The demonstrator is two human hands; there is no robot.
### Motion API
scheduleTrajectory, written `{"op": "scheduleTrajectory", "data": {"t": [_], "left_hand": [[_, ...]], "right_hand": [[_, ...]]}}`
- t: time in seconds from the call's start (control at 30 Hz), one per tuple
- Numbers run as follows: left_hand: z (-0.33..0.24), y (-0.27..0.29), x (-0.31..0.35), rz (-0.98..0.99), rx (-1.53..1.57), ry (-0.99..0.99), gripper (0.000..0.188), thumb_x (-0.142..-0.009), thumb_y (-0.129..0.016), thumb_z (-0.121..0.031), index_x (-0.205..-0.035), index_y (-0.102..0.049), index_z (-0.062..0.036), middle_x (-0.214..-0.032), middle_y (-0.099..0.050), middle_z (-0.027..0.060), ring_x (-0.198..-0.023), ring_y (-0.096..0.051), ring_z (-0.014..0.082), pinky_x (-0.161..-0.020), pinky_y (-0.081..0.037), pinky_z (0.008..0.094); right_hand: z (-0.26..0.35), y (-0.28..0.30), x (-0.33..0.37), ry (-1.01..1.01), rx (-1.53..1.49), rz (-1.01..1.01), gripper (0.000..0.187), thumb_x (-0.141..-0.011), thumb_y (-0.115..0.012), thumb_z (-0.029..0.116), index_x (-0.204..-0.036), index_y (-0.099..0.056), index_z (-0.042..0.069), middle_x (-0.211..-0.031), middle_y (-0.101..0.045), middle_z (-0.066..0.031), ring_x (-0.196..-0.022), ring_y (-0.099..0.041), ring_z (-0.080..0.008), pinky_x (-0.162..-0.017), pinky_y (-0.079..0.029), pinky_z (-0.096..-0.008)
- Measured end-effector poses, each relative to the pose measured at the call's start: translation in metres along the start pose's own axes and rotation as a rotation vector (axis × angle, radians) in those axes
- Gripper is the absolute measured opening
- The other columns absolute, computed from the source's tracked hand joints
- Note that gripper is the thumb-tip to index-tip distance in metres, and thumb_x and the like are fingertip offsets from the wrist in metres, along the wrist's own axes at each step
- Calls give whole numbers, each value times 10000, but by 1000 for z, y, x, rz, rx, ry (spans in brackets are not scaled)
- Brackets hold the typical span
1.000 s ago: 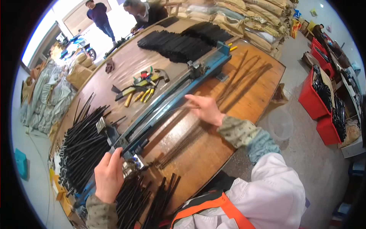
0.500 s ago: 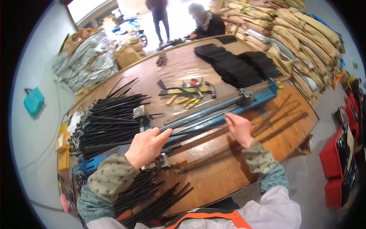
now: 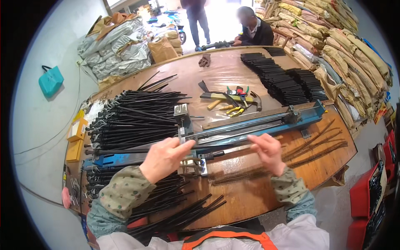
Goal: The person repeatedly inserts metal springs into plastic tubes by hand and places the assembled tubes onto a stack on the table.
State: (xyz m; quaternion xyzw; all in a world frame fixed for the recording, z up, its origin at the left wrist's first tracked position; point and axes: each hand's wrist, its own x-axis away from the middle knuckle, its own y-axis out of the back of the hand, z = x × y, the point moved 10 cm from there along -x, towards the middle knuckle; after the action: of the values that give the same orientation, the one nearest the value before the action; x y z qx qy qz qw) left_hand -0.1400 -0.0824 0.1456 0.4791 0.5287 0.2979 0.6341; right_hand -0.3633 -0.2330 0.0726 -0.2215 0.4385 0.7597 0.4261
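Observation:
My left hand [image 3: 166,157] is closed round a long thin black tube [image 3: 212,146] that lies level across a blue metal jig [image 3: 233,135]. A dark coil spring [image 3: 246,143] shows at the tube's right end. My right hand [image 3: 268,152] pinches at that end with thumb and forefinger; its contact with the spring is small and slightly blurred. Beside my left hand stands a metal clamp block [image 3: 181,111] on the jig, with another metal fixture [image 3: 193,166] nearer me. A black-handled rod [image 3: 216,154] lies just below the tube.
Black tubes with capped ends [image 3: 129,121] are heaped at left. Loose springs [image 3: 316,148] lie at right. Pliers [image 3: 236,111] and a hammer [image 3: 256,101] sit behind the jig, near stacked black pieces [image 3: 277,79]. Another person [image 3: 256,31] sits at the far edge. Red bins [image 3: 361,187] stand right.
The view has shifted, so the table sits further right and lower. Against the jig, my right hand has moved left toward my left hand, and less spring shows outside the tube.

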Motion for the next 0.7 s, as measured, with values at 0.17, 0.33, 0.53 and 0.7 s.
{"op": "scheduleTrajectory", "data": {"t": [0.17,0.33,0.53,0.7], "left_hand": [[6,-2,14,-22,50,42,322,-882,-709,-84,-1199,-669,-120,-792,-565,75,-732,-632,284,-599,-522,412],[80,82,60,-339,26,257,237,-899,-705,-31,-1135,-679,-41,-878,-679,144,-776,-677,363,-686,-553,409],[125,114,111,-395,1,529,202,-984,-710,-94,-1151,-681,15,-941,-714,170,-759,-691,290,-693,-545,343],[119,112,148,-362,36,570,212,-979,-704,-66,-1173,-681,14,-915,-698,160,-719,-669,262,-661,-529,322]], "right_hand": [[14,-43,8,231,-98,-221,350,-1047,-637,179,-1342,-665,-9,-766,-641,-58,-640,-591,-168,-589,-475,-307],[-30,-19,-7,-28,302,-6,206,-1037,-621,140,-1205,-700,52,-808,-608,-86,-745,-596,-204,-673,-486,-335],[-58,-147,-45,-458,-140,379,207,-1079,-579,188,-1152,-696,34,-780,-627,-12,-727,-586,-85,-632,-479,-280],[37,-222,-122,102,-280,344,157,-973,-725,170,-1073,-774,60,-870,-681,-96,-807,-653,-209,-717,-506,-350]]}}
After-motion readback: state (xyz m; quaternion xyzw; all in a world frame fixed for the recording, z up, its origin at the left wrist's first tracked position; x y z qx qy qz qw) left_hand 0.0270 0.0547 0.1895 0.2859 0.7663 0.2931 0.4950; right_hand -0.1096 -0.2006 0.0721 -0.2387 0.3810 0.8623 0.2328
